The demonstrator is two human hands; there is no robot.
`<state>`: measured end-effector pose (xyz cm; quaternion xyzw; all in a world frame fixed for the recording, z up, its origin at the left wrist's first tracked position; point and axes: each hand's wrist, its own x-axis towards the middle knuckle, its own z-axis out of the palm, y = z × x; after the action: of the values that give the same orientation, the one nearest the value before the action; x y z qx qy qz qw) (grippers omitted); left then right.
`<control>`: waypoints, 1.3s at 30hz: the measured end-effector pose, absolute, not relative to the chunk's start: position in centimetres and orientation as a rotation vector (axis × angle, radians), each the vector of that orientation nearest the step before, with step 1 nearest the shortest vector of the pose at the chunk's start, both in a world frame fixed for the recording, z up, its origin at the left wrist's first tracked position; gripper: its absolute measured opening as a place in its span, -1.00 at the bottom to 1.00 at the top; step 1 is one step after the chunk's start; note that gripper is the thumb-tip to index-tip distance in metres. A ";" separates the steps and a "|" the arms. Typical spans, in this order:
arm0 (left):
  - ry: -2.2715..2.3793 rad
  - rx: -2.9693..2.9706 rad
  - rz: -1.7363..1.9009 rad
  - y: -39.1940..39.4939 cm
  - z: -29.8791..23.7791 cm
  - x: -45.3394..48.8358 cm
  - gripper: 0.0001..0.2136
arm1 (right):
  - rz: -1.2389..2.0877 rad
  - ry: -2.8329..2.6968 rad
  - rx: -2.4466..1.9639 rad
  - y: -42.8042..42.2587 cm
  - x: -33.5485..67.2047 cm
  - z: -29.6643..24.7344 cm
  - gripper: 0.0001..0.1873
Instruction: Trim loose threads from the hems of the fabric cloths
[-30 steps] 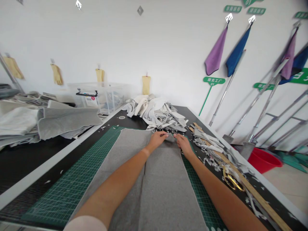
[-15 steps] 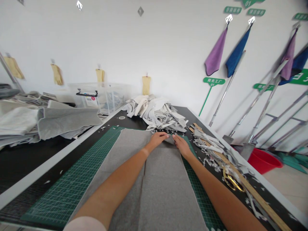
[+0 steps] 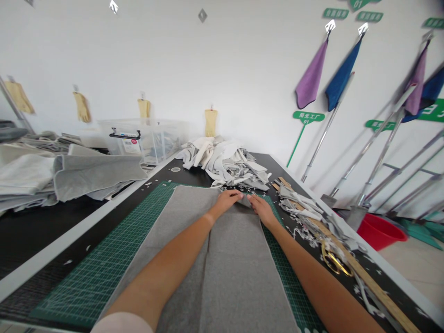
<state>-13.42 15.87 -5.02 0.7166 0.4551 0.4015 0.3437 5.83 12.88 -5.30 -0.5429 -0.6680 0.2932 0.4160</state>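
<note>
A long piece of grey fabric (image 3: 239, 259) lies over a green gridded cutting mat (image 3: 104, 259), with a crease running lengthwise down its middle. At the fabric's far edge my left hand (image 3: 229, 199) pinches the cloth. Just to the right, my right hand (image 3: 261, 207) grips the far right corner, its fingers closed. Between the two hands a small part of the edge is lifted and folded up. The fingertips partly cover the cloth they hold.
Cloth scraps (image 3: 229, 159) are heaped at the table's far end. Gold-handled scissors (image 3: 335, 259), a long wooden strip (image 3: 364, 273) and fabric offcuts line the right edge. A clear plastic bin (image 3: 156, 141) and stacked grey cloths (image 3: 93, 175) are at left. A red bucket (image 3: 379, 231) stands right.
My right hand's fingers have shifted very slightly left at the fabric corner. Everything else looks the same.
</note>
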 end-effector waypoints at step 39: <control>1.138 1.879 1.040 15.8 -5.0 -13.6 -0.72 | 0.336 -1.958 -1.529 12.9 6.0 -6.3 -0.46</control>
<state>-13.64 15.79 -5.01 0.7248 0.4391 0.4010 0.3481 5.99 12.94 -6.30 -0.5795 -0.7420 0.1272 0.3120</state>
